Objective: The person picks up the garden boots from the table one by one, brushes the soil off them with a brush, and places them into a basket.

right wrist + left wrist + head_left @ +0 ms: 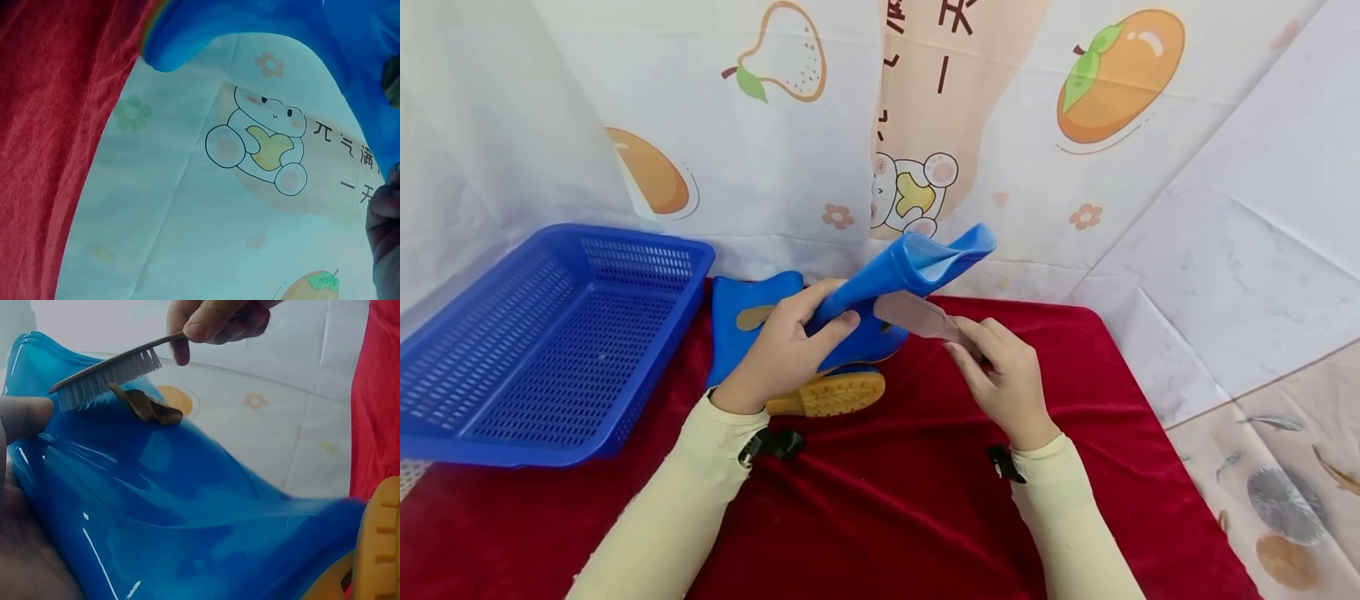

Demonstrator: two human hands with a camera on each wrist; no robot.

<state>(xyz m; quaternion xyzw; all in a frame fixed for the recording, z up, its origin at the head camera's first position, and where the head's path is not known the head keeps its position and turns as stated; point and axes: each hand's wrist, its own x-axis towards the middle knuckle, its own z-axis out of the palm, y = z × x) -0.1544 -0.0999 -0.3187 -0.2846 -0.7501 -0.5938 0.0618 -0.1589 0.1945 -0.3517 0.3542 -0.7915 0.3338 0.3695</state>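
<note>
My left hand (pixel 790 346) grips a glossy blue rain boot (pixel 880 279) by its shaft, the boot raised and tilted with its mouth toward the upper right. A brush (pixel 913 315) is pinched by its handle in my right hand (pixel 1003 375). In the left wrist view the pale bristles of the brush (pixel 112 375) face the shaft, beside a curled brown leaf (pixel 147 406) on the boot. Behind the left hand a second blue boot (pixel 733 342) lies on the table, with a brown leaf (pixel 754 318) on it. A yellow sole (pixel 846 393) shows below.
A blue perforated plastic basket (pixel 662 346) stands at the left. Dark red cloth (pixel 925 483) covers the table, creased at the right. Behind it hangs a white printed curtain (pixel 1022 217) with fruit and a cartoon bear.
</note>
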